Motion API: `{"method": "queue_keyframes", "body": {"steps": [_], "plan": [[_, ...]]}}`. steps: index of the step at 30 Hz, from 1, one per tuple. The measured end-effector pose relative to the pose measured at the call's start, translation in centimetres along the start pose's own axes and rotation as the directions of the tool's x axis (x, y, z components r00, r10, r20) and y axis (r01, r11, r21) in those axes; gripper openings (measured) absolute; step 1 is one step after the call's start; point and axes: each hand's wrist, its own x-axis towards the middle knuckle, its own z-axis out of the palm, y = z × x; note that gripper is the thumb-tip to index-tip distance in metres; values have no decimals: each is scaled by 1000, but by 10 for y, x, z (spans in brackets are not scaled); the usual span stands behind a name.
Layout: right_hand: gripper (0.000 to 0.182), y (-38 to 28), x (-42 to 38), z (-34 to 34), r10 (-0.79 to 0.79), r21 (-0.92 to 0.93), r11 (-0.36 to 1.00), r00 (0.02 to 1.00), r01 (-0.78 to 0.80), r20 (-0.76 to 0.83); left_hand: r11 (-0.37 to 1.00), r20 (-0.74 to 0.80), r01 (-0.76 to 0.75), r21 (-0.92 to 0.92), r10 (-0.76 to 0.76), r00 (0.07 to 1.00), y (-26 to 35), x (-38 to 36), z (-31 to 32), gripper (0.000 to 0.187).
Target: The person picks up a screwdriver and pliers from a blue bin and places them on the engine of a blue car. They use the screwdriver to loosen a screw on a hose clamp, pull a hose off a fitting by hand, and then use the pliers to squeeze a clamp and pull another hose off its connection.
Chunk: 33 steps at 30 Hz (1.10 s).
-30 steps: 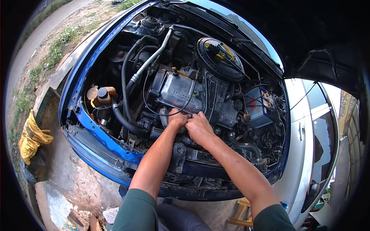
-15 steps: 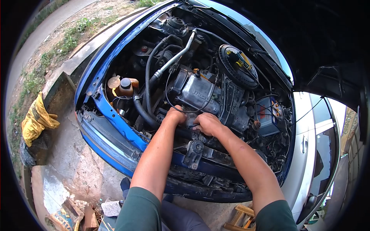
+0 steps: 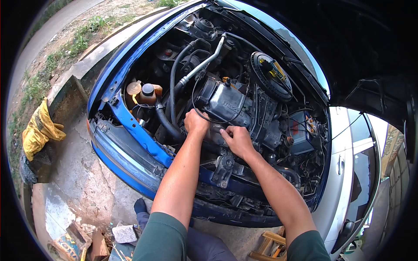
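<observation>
My left hand (image 3: 197, 122) is closed in front of the valve cover (image 3: 226, 102), fingers curled at the lower left of a thin black cable loop (image 3: 194, 104). What it grips is hidden behind the fingers. My right hand (image 3: 238, 140) is beside it, just below the cover's front edge, its fingers curled and thumb pointing left. Anything in that hand is too small or hidden to name. Between the hands lies a dull grey metal part (image 3: 215, 132) of the engine. Below them stands a dark metal bracket (image 3: 223, 168) on the front crossmember.
A round black air filter housing (image 3: 282, 89) carries yellow-handled tools (image 3: 273, 69). The battery (image 3: 299, 132) sits right, a brown reservoir (image 3: 146, 96) left. A thick hose (image 3: 166, 126) runs beside my left hand. The raised hood (image 3: 370, 56) hangs overhead; a yellow cloth (image 3: 41, 130) lies left.
My right hand has lifted slightly up and right, its thumb now showing. My left hand has shifted a little up and left against the engine. The view has moved slightly.
</observation>
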Motion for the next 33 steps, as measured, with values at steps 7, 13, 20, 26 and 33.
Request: {"method": "queue_keyframes", "body": {"steps": [7,13,20,26,33], "plan": [[34,1,-9,9,-27,32,999,980,34,-199,999,194,13,38,-20,981,-11,17,23,29],[31,2,5,33,-33,-41,999,951,22,-307,963,504,-166,-213,254,826,2,7,11,31],[31,12,16,48,159,-65,984,983,-165,-91,985,454,-170,-21,160,876,-9,17,29,36],[35,10,30,49,237,-114,964,970,-241,-50,984,536,-127,123,42,843,-1,15,19,19],[32,6,38,57,157,-165,969,973,-185,-172,966,499,-224,125,134,856,-16,29,32,29]]}}
